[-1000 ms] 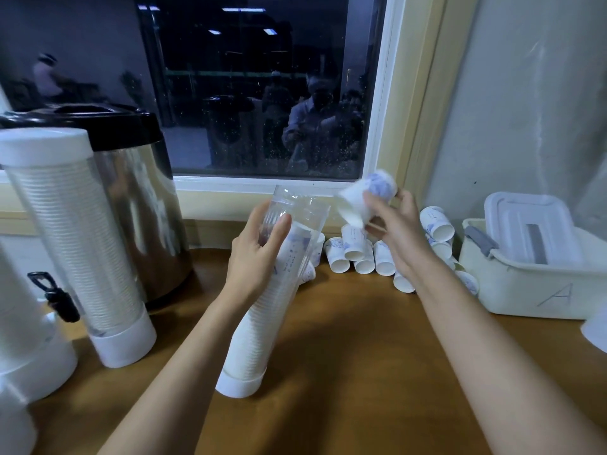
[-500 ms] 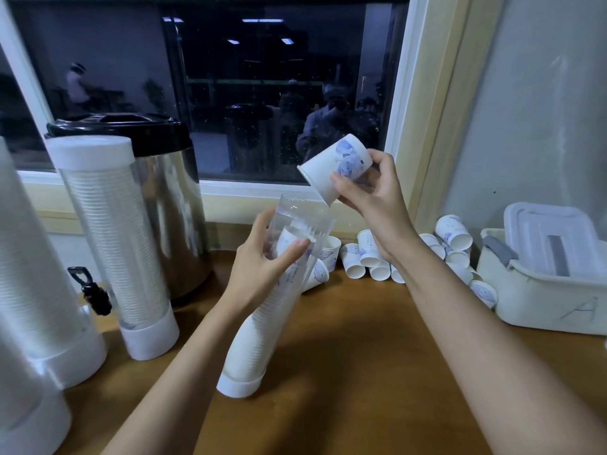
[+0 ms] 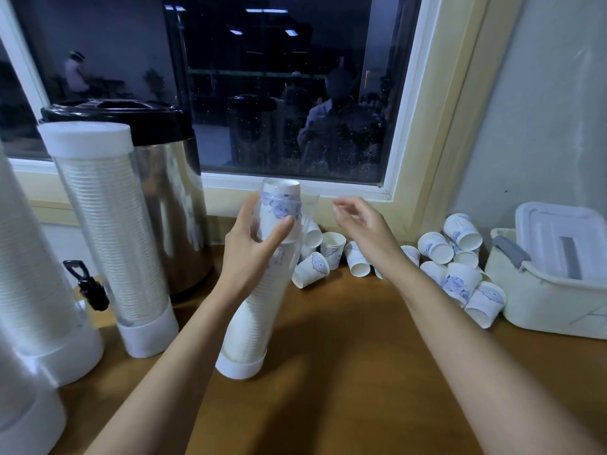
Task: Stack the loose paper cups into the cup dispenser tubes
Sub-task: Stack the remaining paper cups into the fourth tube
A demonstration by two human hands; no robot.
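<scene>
On the wooden surface, left hand grips the tilted dispenser tube; right hand loose-fingered, empty. Blue print on the top cup unreadable; loose cups lie behind.

The left hand holds the clear tube, a cup pokes out its top, and the right hand floats beside the tube.

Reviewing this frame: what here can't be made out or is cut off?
Head view, held tube: the left hand covers its middle, so the cup count is unreadable.
Head view, loose cups: the right hand and forearm hide some; total unclear.
Head view, white bin: cut by the right edge; its lid hides the contents.
Head view, left tubes: cut by the left and bottom edges.
</scene>
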